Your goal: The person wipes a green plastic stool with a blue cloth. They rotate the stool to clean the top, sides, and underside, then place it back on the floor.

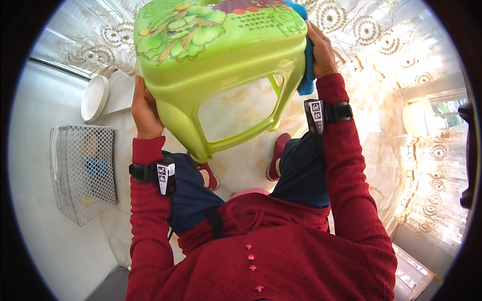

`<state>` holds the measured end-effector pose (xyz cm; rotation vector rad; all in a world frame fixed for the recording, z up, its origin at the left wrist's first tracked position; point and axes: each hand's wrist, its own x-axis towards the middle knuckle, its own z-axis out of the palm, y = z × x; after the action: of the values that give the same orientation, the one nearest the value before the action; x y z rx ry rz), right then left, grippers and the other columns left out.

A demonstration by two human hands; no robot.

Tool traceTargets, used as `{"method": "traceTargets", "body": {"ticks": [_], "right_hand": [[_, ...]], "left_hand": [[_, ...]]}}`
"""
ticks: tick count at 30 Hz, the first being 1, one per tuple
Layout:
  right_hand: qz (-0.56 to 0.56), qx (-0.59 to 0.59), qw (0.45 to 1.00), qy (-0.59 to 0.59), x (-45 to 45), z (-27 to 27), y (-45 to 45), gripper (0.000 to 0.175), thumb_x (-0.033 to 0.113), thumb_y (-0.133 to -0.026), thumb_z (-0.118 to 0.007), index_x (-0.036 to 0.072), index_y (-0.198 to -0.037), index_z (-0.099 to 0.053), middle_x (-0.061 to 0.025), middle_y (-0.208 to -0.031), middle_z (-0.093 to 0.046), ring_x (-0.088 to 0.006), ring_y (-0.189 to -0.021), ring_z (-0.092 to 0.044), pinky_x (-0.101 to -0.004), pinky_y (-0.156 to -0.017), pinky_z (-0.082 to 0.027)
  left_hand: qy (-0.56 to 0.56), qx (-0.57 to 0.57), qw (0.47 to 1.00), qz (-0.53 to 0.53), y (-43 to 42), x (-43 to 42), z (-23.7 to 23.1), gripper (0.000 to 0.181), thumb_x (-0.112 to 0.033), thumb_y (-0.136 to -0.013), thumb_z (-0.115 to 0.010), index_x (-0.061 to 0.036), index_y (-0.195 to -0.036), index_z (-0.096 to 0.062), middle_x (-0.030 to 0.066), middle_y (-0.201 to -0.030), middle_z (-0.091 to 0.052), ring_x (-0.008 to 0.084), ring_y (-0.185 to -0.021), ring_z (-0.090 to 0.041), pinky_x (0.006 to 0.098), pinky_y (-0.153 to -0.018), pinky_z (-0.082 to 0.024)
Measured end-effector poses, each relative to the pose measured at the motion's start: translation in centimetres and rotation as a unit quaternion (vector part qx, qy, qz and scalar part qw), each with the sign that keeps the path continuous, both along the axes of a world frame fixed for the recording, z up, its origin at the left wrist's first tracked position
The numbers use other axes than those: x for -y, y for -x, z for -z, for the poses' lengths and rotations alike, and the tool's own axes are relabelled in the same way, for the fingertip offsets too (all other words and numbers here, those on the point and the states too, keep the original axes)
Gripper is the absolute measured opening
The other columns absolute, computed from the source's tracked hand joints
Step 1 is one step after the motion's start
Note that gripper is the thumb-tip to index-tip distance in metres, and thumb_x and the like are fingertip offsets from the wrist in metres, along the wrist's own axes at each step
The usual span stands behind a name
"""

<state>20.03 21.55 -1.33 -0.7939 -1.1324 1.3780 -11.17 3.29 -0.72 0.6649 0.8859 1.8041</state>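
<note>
Between my hands is a green plastic stool (226, 56), raised and tilted, its top printed with leaf patterns and writing. My left hand (147, 109) grips its left side, with the fingertips partly hidden behind the plastic. At the right side, my right hand (322, 50) presses a blue cloth (308, 64) against the stool; most of the cloth is hidden by the stool and hand. Through the opening in the near side, the marbled floor shows. The lowest visible leg end hangs over my left shoe (211, 178).
A wire mesh cage (84, 169) with items inside stands at the left wall. Behind it is a stack of white plates (95, 98). Patterned sheer curtains (437, 184) hang at the right and far sides. My right shoe (276, 158) rests on the floor.
</note>
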Motion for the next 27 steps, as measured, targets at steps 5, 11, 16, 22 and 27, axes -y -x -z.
{"method": "traceTargets", "body": {"ticks": [5, 11, 16, 22, 27], "right_hand": [[-0.063, -0.094, 0.993, 0.043, 0.3, 1.7, -1.8, 0.036, 0.023, -0.092, -0.056, 0.001, -0.121, -0.056, -0.006, -0.11, -0.062, -0.0112, -0.092, -0.06, -0.0225, -0.076, -0.049], [-0.049, -0.075, 0.996, 0.03, 0.8, 1.3, -3.2, 0.035, 0.021, -0.093, -0.055, 0.002, -0.122, -0.056, -0.0063, -0.106, -0.064, -0.0107, -0.087, -0.062, -0.023, -0.073, -0.052], [-0.054, -0.031, 0.996, 0.064, 0.9, 0.9, -3.4, 0.037, 0.023, -0.093, -0.055, 0.001, -0.122, -0.055, -0.0044, -0.105, -0.064, -0.0099, -0.089, -0.06, -0.0228, -0.077, -0.05], [-0.072, -0.018, 0.996, 0.047, 1.7, 1.8, -3.3, 0.037, 0.024, -0.093, -0.056, 0.001, -0.121, -0.056, -0.0034, -0.107, -0.062, -0.009, -0.092, -0.058, -0.0221, -0.081, -0.048], [-0.09, 0.047, 0.995, 0.009, 2.3, 3.3, -2.8, 0.038, 0.023, -0.094, -0.054, 0.002, -0.126, -0.052, -0.004, -0.107, -0.062, -0.01, -0.09, -0.059, -0.0234, -0.079, -0.049]], "left_hand": [[-0.086, 0.036, 0.987, 0.134, 1.9, 0.6, 2.0, 0.047, -0.038, -0.099, -0.033, -0.0057, -0.133, -0.04, 0.0098, -0.128, -0.05, 0.0222, -0.114, -0.05, 0.0366, -0.098, -0.04], [-0.14, 0.061, 0.955, 0.254, 3.4, 0.6, 3.4, 0.049, -0.038, -0.099, -0.032, -0.0048, -0.135, -0.037, 0.0123, -0.131, -0.047, 0.0246, -0.117, -0.048, 0.0396, -0.099, -0.039], [-0.062, 0.047, 0.983, 0.169, 3.4, 1.1, 2.6, 0.05, -0.039, -0.097, -0.037, -0.0013, -0.129, -0.043, 0.012, -0.126, -0.052, 0.0234, -0.112, -0.052, 0.0377, -0.098, -0.04], [0.005, -0.04, 0.999, -0.005, 2.3, 0.7, 1.0, 0.05, -0.042, -0.098, -0.036, -0.0042, -0.13, -0.043, 0.0099, -0.124, -0.053, 0.0203, -0.111, -0.053, 0.0334, -0.096, -0.041], [-0.001, -0.056, 0.994, -0.096, 1.4, 0.0, -0.8, 0.05, -0.042, -0.097, -0.038, -0.0063, -0.131, -0.044, 0.0078, -0.124, -0.053, 0.0202, -0.11, -0.053, 0.0332, -0.093, -0.043]]}}
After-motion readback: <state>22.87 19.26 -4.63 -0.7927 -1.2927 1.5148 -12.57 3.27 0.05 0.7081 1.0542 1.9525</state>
